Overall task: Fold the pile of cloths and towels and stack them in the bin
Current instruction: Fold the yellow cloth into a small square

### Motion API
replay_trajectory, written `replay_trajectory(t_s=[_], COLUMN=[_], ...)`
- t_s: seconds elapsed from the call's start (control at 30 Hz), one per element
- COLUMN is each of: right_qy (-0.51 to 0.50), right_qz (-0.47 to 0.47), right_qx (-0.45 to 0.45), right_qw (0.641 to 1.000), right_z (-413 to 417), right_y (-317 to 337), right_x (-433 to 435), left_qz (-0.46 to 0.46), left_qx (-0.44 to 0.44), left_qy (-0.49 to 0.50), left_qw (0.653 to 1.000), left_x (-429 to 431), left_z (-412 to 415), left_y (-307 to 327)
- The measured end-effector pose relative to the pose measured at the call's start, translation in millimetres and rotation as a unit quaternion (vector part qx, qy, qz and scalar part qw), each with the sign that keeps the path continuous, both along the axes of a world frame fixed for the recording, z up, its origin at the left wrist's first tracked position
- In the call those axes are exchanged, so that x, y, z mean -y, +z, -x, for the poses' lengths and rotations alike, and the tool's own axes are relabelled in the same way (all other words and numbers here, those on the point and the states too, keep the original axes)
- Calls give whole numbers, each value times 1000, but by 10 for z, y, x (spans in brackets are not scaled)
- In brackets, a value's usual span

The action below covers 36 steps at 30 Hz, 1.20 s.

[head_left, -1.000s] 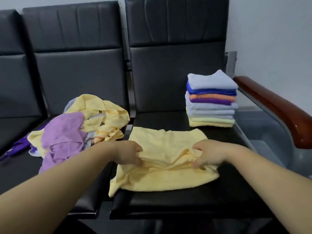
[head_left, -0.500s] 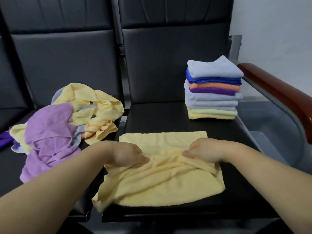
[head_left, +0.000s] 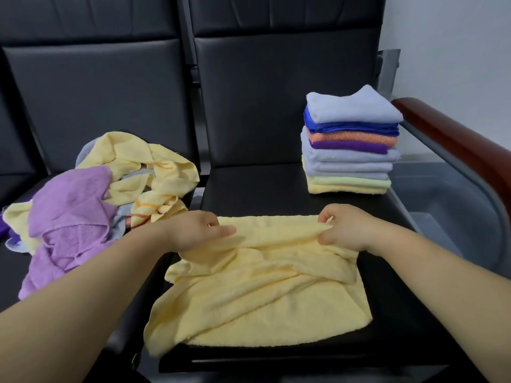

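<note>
A pale yellow towel lies spread on the black seat in front of me, its far half doubled over in loose wrinkles. My left hand pinches the raised fold at its left end. My right hand pinches the same fold at its right end. A heap of unfolded cloths, yellow, lilac and grey, sits on the seat to the left. A neat stack of folded towels stands at the back right of my seat. No bin shows in view.
Black padded seat backs rise behind the seats. A brown wooden armrest runs along the right, with grey floor beyond it. A gap with a metal joint separates the two seats.
Both hands have carried the pinched fold of the yellow towel away from me, towards its far edge. The view has tilted downward.
</note>
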State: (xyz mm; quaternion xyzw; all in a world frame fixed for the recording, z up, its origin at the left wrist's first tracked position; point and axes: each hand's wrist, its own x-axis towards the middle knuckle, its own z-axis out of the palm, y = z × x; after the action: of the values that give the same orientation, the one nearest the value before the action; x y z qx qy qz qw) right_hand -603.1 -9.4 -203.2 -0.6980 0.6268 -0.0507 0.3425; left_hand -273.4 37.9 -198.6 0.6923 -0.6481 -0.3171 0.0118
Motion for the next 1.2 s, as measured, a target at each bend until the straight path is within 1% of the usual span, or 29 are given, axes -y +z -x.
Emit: replay_trajectory(t_s=[0.07,0.1,0.2,0.4,0.53,0.63,0.83,0.97,1.07,1.13,1.2], right_qy=[-1,-4,-17,-20,-36,-29,-14,-21,-31,-30,-30], right_qz=[-29,-40,-51,57,89,96,95,100,96,86,72], right_qx=[33,46,61,-38,-55,-75,-133,-139,-131,-145,-167], right_qw=[999,998,997,997,994,992,986,985,986,985,983], right_z=[-11,-16,-26,-6,34,39,-9,-11,-34,-71,-104], right_y=[14,21,12,-127,-224,-243,-310,-349,-322,-304,-301], right_x=[47,76,154,287,381,433,508,520,494,474,468], left_qz=[6,18,70,151,173,188,197,188,155,122,107], left_qx=[-33,-30,30,76,88,92,113,114,111,117,120], left_qy=[36,41,13,7,9,17,29,38,40,33,30], left_qw=[999,999,997,986,981,978,973,975,981,985,987], left_x=[52,82,164,314,411,457,514,542,558,550,525], left_z=[4,-4,-34,-83,-133,-165,-189,-173,-214,-265,-303], left_y=[-22,-42,-107,-332,-458,-516,-561,-552,-505,-455,-420])
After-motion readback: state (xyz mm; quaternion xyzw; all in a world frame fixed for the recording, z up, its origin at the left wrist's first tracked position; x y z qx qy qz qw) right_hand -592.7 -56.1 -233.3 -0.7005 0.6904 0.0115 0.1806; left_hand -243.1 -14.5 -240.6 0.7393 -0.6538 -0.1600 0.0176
